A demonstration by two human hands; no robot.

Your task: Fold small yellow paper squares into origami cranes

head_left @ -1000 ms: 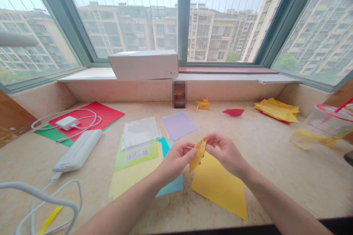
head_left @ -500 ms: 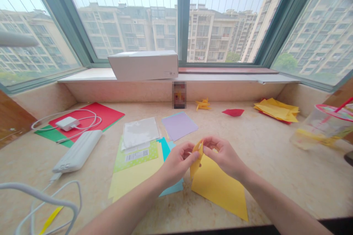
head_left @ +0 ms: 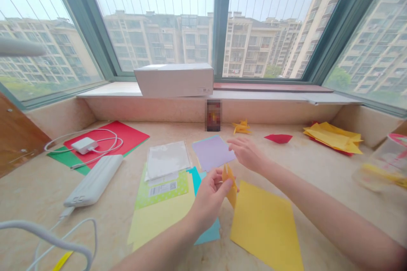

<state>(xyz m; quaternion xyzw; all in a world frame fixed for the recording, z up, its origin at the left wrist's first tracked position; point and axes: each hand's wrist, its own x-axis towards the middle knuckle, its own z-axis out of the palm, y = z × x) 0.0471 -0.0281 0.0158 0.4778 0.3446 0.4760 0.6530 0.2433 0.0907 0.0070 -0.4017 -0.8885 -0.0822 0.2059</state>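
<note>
My left hand (head_left: 210, 192) pinches a folded piece of yellow origami paper (head_left: 230, 188) between thumb and fingers, held upright just above the counter. My right hand (head_left: 247, 153) is away from it, farther forward, its fingers stretched out beside the right corner of a purple paper square (head_left: 211, 151); nothing shows in it. Below the hands lies a flat yellow sheet (head_left: 266, 225). Beyond the right hand stand a yellow folded paper figure (head_left: 241, 127) and a red folded paper piece (head_left: 278, 138).
To the left are a white power bank (head_left: 95, 181), a charger (head_left: 84, 145) with cable, and red sheets (head_left: 130, 135). Pale yellow paper (head_left: 159, 222) and a clear packet (head_left: 168, 160) lie nearer. At right are a yellow paper pile (head_left: 333, 136) and a plastic cup (head_left: 383, 159).
My right hand has let go of the folded yellow paper and moved forward. My left hand keeps hold of it. The whole view has shifted slightly.
</note>
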